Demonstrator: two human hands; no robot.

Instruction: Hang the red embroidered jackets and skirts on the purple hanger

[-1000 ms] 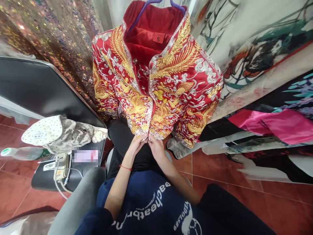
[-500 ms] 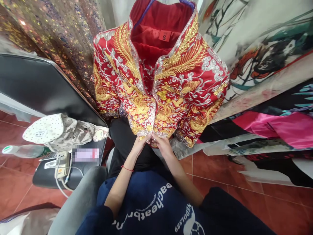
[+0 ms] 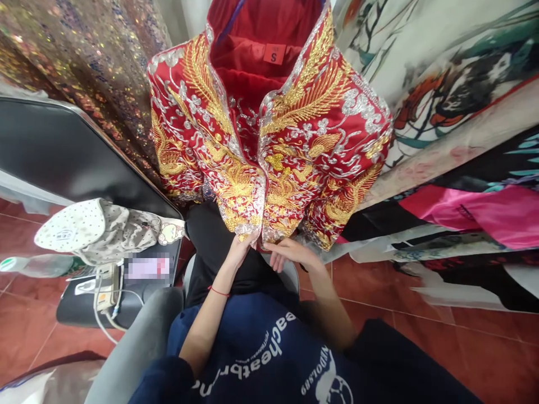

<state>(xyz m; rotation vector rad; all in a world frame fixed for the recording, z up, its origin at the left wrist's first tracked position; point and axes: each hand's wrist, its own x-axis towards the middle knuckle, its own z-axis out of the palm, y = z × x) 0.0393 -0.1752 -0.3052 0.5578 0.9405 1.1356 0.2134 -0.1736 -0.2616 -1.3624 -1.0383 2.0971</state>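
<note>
A red embroidered jacket (image 3: 236,185), worked in gold and silver thread, hangs in front of me with its collar toward the top. A red size tag (image 3: 275,54) marked S shows on its lining. My left hand (image 3: 243,248) pinches the bottom hem at the front opening, its fingertips partly hidden by the cloth. On the other side of the opening, my right hand (image 3: 290,252) is at the hem with fingers stretched out and apart. Its index fingertip is by the hem edge; whether it touches the cloth I cannot tell.
To the left, a black chair (image 3: 84,151) bears a spotted cloth bag (image 3: 122,230), a plastic bottle (image 3: 37,265) and a power strip (image 3: 106,286) with cables. A sequined fabric (image 3: 96,73) hangs behind it. Printed garments and pink cloth (image 3: 484,216) hang at the right.
My right hand has let go of the hem, moved slightly right and spread its fingers. My left hand keeps its pinch. The jacket appears slightly further left and higher in view.
</note>
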